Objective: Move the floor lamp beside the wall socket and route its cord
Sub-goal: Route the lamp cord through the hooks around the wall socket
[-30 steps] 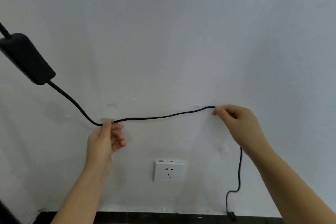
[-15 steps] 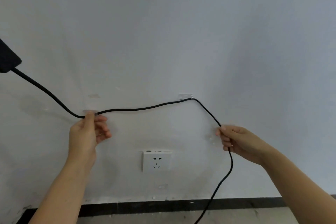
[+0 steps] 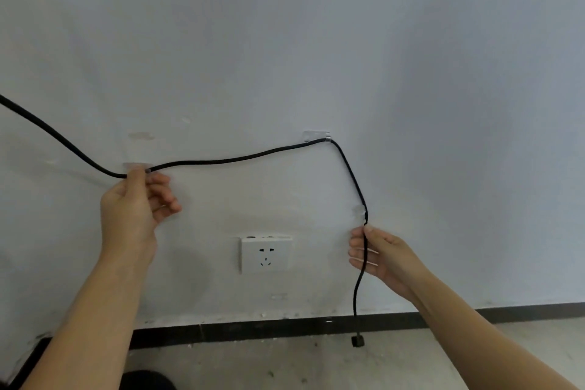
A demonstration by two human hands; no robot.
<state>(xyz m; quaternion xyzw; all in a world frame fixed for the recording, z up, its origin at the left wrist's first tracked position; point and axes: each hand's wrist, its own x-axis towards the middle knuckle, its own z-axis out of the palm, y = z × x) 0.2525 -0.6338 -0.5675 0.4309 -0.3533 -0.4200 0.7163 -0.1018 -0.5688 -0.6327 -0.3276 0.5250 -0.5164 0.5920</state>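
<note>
Pinching black cord [image 3: 234, 160] against wall, both hands [image 3: 134, 209] [image 3: 380, 255].

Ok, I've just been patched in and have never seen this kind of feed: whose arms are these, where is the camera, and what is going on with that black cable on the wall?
There is no machine: these are a person's two bare arms, seen by one wide-angle camera worn on their head, facing a white wall. A black cord comes in from the left and runs across the wall through small clear clips. The left hand pinches it at the left clip; the right hand holds the part hanging down at the lower right clip. The plug dangles near the floor, not plugged in. The white socket sits between the hands, empty. The lamp is out of view.
</note>
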